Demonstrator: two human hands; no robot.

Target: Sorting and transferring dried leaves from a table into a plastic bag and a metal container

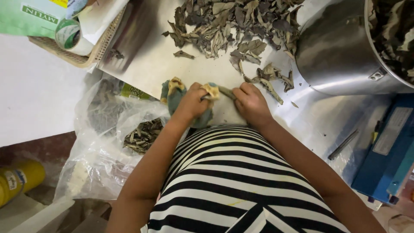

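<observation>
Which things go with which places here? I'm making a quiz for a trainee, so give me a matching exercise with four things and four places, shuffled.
Things:
1. pile of dried leaves
2. metal pot
3. clear plastic bag
4. yellow container

Places:
A. low on the floor at the far left
B. hanging off the table edge beside the left hand
C. spread on the table beyond both hands
D. lying on its side at the upper right, beyond the right hand

Pairs: 1-C, 2-D, 3-B, 4-A
</observation>
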